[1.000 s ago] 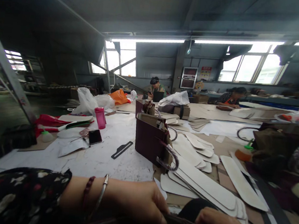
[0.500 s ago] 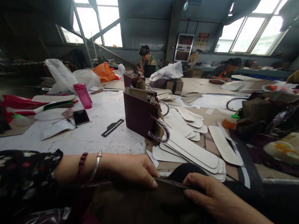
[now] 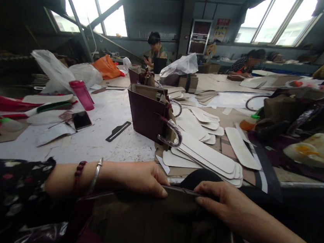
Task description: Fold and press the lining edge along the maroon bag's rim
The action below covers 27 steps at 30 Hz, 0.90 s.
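My left hand (image 3: 140, 177) and my right hand (image 3: 220, 200) both pinch the top edge of a dark brown bag panel (image 3: 161, 226) that lies in my lap at the table's near edge. The left wrist wears a bead bracelet and a silver bangle. Just beyond my hands lies a stack of long white oval cut pieces (image 3: 204, 159). A maroon handbag (image 3: 148, 114) with a wrapped handle stands upright past them.
A phone (image 3: 81, 120), a pink bottle (image 3: 81, 94), a black slotted template (image 3: 118, 131) and plastic bags (image 3: 53, 70) sit on the white table to the left. Dark bags and material (image 3: 291, 113) pile up at the right. Other people sit at the far end.
The view has tilted downward, showing more of the brown panel. My two hands have drawn closer together along its top edge and still grip it.
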{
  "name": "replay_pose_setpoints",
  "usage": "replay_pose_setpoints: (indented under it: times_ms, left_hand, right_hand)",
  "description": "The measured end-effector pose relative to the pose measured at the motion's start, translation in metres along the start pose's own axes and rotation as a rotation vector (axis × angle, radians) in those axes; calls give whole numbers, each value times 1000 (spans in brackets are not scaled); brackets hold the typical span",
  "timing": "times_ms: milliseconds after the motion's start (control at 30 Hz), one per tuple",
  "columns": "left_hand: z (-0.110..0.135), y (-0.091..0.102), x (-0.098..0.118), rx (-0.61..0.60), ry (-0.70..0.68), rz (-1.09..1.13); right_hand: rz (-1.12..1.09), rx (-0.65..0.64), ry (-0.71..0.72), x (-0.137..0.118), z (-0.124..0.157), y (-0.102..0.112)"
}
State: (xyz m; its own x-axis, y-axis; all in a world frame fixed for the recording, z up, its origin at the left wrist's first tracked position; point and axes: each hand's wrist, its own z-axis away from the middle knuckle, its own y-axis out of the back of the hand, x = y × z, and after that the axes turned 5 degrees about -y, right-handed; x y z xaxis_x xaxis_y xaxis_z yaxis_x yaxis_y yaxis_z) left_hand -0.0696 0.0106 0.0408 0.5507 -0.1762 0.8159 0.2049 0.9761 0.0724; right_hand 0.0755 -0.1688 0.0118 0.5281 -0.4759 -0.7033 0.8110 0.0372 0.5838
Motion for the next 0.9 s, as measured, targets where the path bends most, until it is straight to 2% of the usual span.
replay_pose_setpoints:
  times_ms: [300,500,567,767,900]
  left_hand:
    - [-20,6,-1,-20,2,28]
    - [-30,10,-2,-46,-49,-122]
    - [-33,8,-2,-39,-70,-165]
    - [-42,-2,1,-68,-131,-93]
    - [-43,-3,1,-51,-132,-111]
  right_hand:
    - [70,65,13,-9,0,1]
    - [46,70,13,-9,2,1]
    - [49,66,14,-8,1,1]
    - [44,70,13,-6,0,1]
    - [-88,53,-50,-3,9,1]
